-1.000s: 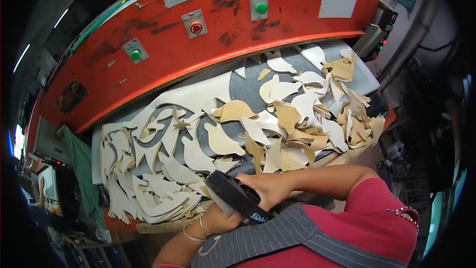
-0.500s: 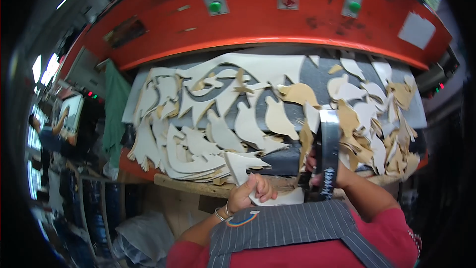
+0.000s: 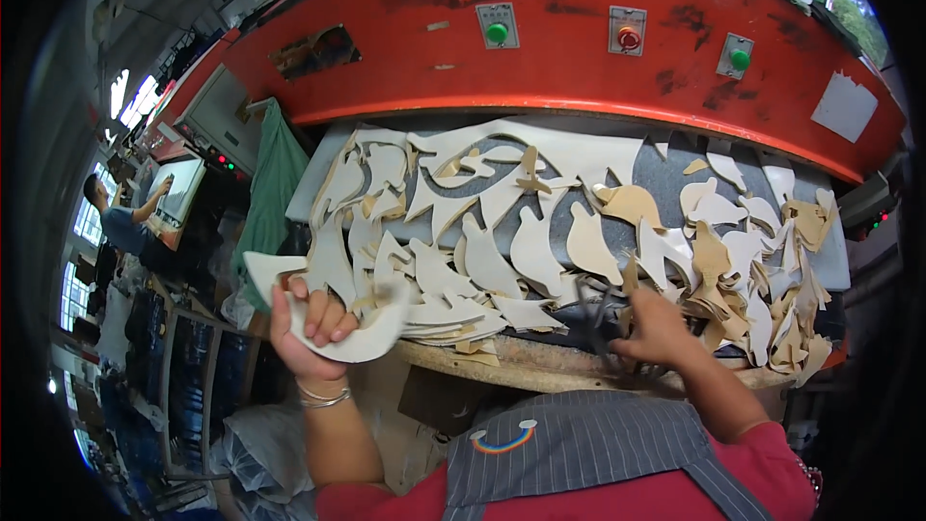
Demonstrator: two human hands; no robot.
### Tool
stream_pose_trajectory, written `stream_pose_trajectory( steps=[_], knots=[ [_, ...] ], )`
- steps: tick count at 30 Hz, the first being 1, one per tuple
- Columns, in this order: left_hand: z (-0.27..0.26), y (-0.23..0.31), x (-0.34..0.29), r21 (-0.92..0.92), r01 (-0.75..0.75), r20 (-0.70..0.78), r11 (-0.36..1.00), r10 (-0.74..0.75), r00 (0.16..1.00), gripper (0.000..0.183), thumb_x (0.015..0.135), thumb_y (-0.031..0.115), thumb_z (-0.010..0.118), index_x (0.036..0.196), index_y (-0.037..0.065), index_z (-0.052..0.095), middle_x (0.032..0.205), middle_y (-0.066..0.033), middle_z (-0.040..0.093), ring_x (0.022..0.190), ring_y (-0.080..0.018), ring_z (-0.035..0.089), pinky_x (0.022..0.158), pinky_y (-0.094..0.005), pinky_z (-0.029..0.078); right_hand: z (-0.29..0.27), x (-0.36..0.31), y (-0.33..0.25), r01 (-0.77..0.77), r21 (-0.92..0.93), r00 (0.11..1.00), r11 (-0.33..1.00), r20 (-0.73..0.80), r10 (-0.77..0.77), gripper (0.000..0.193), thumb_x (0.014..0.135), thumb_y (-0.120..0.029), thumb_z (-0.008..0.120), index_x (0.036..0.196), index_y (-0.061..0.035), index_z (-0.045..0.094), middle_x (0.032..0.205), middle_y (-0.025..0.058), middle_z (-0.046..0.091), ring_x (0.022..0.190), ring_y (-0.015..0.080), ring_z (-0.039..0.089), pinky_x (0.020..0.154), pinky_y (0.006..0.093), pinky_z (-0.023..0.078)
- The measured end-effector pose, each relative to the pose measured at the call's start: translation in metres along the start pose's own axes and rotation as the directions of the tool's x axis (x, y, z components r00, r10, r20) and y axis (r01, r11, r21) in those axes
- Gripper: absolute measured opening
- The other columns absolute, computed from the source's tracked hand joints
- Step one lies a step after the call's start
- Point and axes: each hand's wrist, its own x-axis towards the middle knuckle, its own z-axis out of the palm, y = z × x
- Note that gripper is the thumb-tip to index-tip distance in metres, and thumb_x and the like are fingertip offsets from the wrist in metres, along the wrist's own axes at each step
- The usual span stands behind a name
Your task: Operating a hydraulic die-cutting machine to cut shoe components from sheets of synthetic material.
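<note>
My left hand is raised at the near left, fingers wrapped round a curved white sheet piece with pointed ends. The piece is held off the table, and its right end is smeared by motion. At the table's near edge, my right hand grips the dark metal cutting die, which is low over the black surface and blurred. Pieces with a bird-like outline lie in a row beyond the hands, one white piece nearest the die. A large cut-out white sheet spreads behind them.
A red machine beam with green and red buttons spans the back. Beige and white offcuts heap at the right. A wooden ledge edges the table. A green cloth hangs at the left; a person stands farther off.
My left hand has moved left and up with the white piece. The cutting die, upright in my right hand before, is now tilted down low over the table. The view has shifted.
</note>
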Motion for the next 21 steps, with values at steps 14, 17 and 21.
stream_pose_trajectory(
  steps=[14,17,21],
  knots=[
    [-0.094,-0.053,0.103,0.983,0.067,-0.139,0.173,0.442,0.886,0.045,0.086,0.018,0.066,0.123,-0.003,0.051,0.116,-0.0156,0.057,0.105,-0.0237,0.056,0.093,-0.0336,0.043,0.019,0.015,-0.004,-0.110,-0.126,0.977,0.986,0.170,0.131,0.055,0.072,-0.046,0.063,0.099,0.0011,0.057,0.101,0.0206,0.063,0.098,0.0341,0.060,0.084,0.0429,0.047],
    [-0.040,-0.125,0.154,0.981,0.019,-0.038,0.191,0.098,0.994,0.033,0.086,0.013,0.065,0.115,-0.001,0.058,0.103,-0.0087,0.062,0.092,-0.0172,0.060,0.082,-0.0277,0.048,0.020,0.017,-0.001,-0.100,-0.117,0.974,0.988,0.192,0.122,0.056,0.072,-0.046,0.062,0.101,0.0011,0.056,0.101,0.0210,0.062,0.098,0.0339,0.060,0.084,0.0429,0.047],
    [0.016,-0.249,0.205,0.958,-0.276,0.286,0.075,-0.229,0.930,0.030,0.080,0.020,0.069,0.103,0.001,0.064,0.098,-0.0142,0.065,0.090,-0.0261,0.064,0.081,-0.0333,0.050,0.022,0.018,-0.001,-0.106,-0.114,0.968,0.988,0.218,0.128,0.057,0.074,-0.047,0.063,0.104,0.0007,0.055,0.103,0.0202,0.062,0.100,0.0332,0.059,0.085,0.0434,0.047]
  ],
)
